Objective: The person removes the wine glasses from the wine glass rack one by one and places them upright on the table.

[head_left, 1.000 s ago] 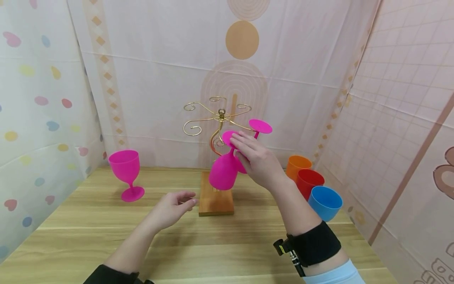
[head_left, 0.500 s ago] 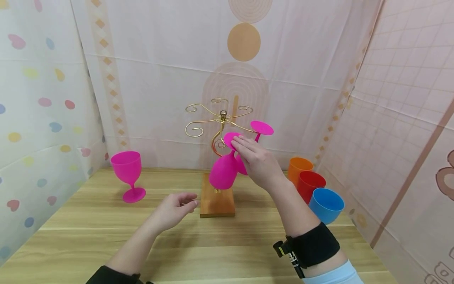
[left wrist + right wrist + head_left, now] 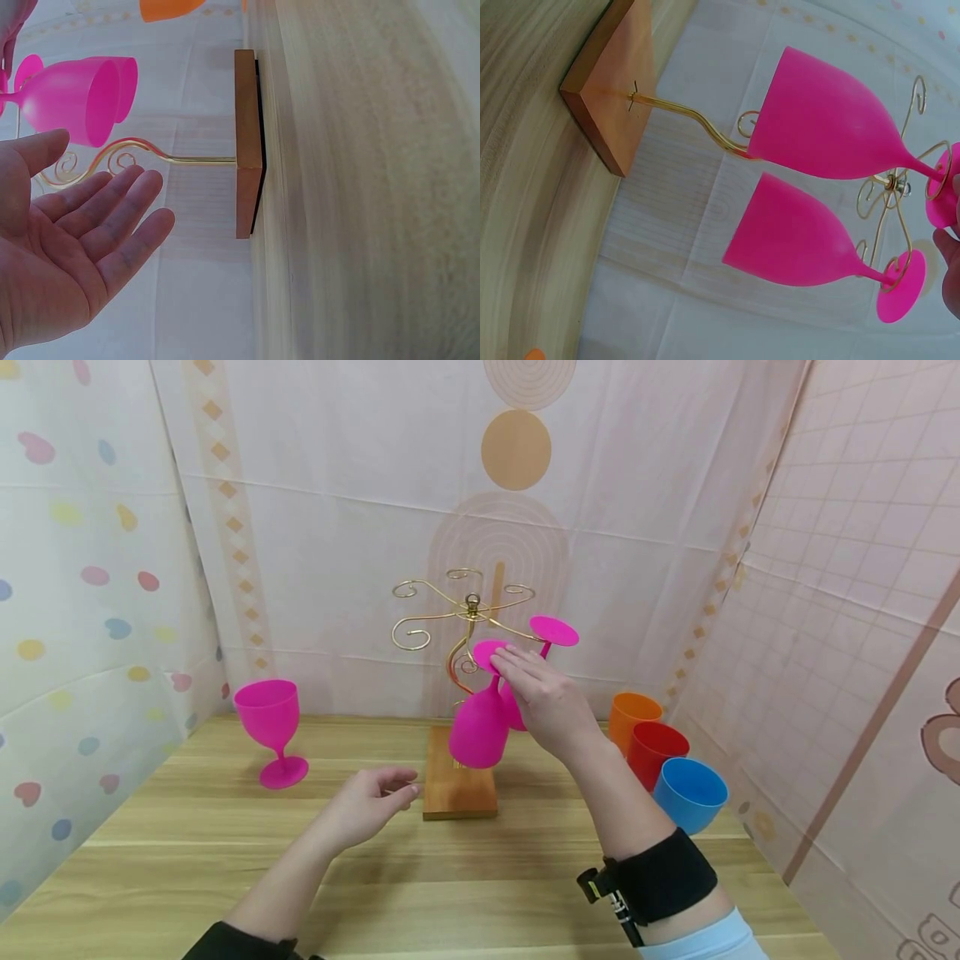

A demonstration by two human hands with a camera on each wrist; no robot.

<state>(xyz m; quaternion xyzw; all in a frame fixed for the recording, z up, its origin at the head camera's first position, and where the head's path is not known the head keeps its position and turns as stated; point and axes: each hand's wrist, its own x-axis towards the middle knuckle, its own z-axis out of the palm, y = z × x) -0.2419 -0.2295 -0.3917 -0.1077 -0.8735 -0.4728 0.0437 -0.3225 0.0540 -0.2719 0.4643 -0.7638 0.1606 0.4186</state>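
My right hand (image 3: 546, 703) pinches the foot of a pink plastic goblet (image 3: 478, 732), which hangs upside down at a front arm of the gold wire rack (image 3: 472, 608). In the right wrist view this goblet's stem (image 3: 924, 168) lies at a wire curl, with fingertips at its foot. A second pink goblet (image 3: 553, 630) hangs upside down by its foot from the neighbouring arm, partly behind my right hand. My left hand (image 3: 367, 806) is held low beside the rack's wooden base (image 3: 459, 793), touching nothing. Its fingers are relaxed and its palm shows in the left wrist view.
A third pink goblet (image 3: 267, 714) stands upright on the table at the left. Orange (image 3: 633, 714), red (image 3: 656, 747) and blue cups (image 3: 690, 793) stand in a row at the right. Patterned cloth hangs behind the wood-look table (image 3: 420, 893) and at both sides.
The bowl of the goblet in my right hand has swung a little right and down. My left hand stays about where it was. The head view has shifted slightly.
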